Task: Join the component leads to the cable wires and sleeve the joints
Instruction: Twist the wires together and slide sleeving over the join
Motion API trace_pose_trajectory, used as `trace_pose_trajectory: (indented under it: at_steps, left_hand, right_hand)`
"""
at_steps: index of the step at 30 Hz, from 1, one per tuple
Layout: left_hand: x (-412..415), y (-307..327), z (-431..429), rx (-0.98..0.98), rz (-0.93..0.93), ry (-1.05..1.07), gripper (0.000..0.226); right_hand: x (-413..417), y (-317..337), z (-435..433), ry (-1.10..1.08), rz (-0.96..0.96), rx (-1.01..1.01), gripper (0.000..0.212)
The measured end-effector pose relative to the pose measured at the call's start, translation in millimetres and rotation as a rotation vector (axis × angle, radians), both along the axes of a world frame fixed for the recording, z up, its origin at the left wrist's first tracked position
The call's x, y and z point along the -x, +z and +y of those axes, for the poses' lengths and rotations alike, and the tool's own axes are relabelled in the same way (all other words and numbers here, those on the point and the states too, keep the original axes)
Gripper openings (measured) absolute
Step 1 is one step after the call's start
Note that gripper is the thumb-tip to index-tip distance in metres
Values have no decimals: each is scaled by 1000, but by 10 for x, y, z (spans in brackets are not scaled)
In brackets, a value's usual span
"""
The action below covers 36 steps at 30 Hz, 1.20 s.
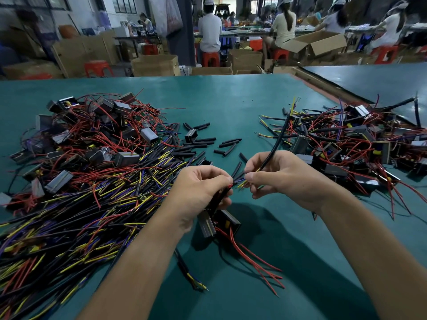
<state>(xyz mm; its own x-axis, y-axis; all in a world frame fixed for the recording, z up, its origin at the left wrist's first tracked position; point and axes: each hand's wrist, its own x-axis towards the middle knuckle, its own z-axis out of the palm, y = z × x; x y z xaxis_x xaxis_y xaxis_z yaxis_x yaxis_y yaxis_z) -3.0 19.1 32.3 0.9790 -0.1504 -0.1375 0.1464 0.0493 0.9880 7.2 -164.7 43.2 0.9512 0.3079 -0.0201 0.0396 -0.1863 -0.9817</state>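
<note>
Green table mat point(231, 95): work surface, bearing everything listed below.

Left heap point(80, 158): unjoined stock. Boxy components with red leads lie tangled over black cables with yellow and purple cores.

Right heap point(346, 144): components already fixed to cables, judged to be finished pieces, lying well apart from the hands.

Left hand point(201, 190): fingers curled, gripping a red lead tip along with what look like black sleeve pieces.

Right hand point(279, 176): thumb and fingers pinch the cable point(277, 142) near its stripped end. The cable rises away toward the right heap.

Component point(208, 224): the task piece, hanging just under the left palm, low over the mat.

Red leads point(254, 262): trail from the component across the mat toward the viewer.

Sleeves point(208, 144): short black tubes lying loose between the heaps, beyond the hands.

Wire ends point(241, 184): yellow and purple cores between the two sets of fingertips. Whether they touch the lead tip cannot be told.

Step, as judged: joining a lead to a cable wire, with the sleeving not yet done. The next move calls for aligning the bare tips, twisting them together, then sliding a sleeve over the joint.
</note>
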Motion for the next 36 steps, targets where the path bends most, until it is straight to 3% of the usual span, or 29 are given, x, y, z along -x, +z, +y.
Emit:
trace_pose_trajectory:
  at_steps: [18, 24, 29, 36]
  left_hand:
    - [-7, 57, 134, -167, -115, -60, 6]
    - [9, 138, 247, -318, -442, -21, 8]
    - [59, 163, 275, -337, -468, -202, 9]
    - [34, 113, 202, -367, -474, -170, 8]
  right_hand:
    - [13, 37, -23, -16, -70, -41, 8]
    - [34, 76, -23, -45, -151, -75, 20]
    - [52, 98, -17, -31, -200, -100, 19]
    - [73, 96, 13, -36, -257, -108, 6]
